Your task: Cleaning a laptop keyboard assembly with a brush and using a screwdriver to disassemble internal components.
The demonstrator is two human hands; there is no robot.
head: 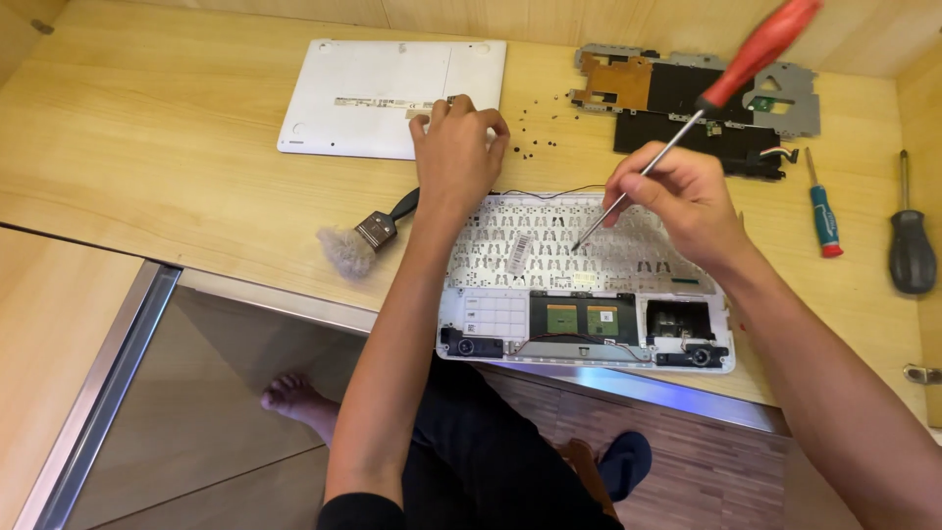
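Observation:
An opened white laptop base (589, 285) lies upside-down at the desk's near edge, its keyboard backing and small boards exposed. My right hand (677, 196) grips a red-handled screwdriver (756, 54) by the metal shaft, its tip touching the keyboard backing near the middle. My left hand (456, 147) rests on the desk just beyond the base, fingers curled beside the white bottom cover (383, 93) and pinching something small that I cannot make out. Several tiny black screws (535, 128) lie scattered to the right of that hand.
A metal bracket with the removed circuit board (702, 103) lies at the back right. A small blue-and-red screwdriver (822, 211) and a black-handled screwdriver (911, 245) lie at the right. A brush (368, 236) sits left of the base. My legs and feet show below the desk.

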